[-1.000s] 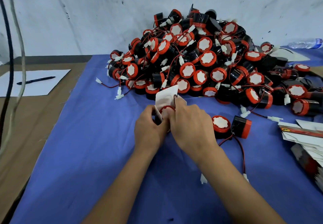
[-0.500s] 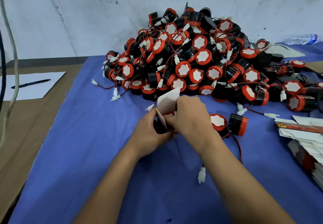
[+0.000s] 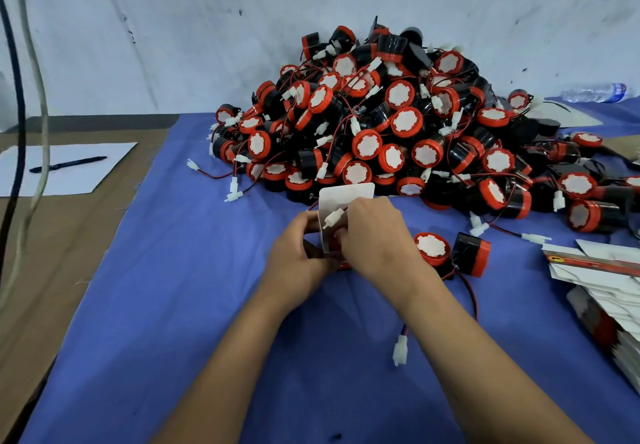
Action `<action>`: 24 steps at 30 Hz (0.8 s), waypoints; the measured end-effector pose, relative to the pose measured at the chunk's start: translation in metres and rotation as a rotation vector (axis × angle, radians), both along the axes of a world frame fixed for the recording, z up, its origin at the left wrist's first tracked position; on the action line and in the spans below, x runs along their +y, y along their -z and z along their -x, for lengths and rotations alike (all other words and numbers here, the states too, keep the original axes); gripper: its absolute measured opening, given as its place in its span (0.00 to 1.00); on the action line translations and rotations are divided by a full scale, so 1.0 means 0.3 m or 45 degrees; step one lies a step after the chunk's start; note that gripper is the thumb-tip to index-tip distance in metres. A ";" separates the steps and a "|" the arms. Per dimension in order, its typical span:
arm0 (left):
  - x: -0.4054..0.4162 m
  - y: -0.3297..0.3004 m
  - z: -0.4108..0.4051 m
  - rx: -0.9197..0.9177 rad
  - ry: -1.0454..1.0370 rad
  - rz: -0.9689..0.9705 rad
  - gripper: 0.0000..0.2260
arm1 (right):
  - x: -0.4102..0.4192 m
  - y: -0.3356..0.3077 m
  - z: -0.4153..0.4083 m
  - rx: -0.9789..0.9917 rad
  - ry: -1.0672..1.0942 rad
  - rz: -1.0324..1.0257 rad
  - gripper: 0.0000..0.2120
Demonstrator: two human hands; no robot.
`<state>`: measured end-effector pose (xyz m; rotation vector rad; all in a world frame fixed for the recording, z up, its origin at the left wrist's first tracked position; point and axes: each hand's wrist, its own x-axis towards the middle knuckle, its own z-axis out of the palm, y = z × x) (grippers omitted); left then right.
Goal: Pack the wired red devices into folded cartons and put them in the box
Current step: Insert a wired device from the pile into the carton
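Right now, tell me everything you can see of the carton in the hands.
The carton is a small box of thin white card, its rounded top flap standing open and upright. It sits on the blue cloth just in front of the device pile. The left hand grips its left side; the right hand covers its right side, pushing a red device in. A white connector lies across the opening. Its lower body is hidden.

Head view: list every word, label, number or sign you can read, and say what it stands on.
No text can be read.
Flat cartons: a red strip with a yellow mark, print too blurred to read.
Bottle: blue label, too small to read.
Paper under the pen: no writing visible.
Carton in the hands: plain white flap.
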<state>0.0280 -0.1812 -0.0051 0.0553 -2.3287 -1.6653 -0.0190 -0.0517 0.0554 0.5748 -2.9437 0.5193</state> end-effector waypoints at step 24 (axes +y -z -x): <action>0.081 0.027 0.048 0.006 -0.290 -0.125 0.07 | 0.011 0.005 -0.077 0.366 0.024 0.142 0.07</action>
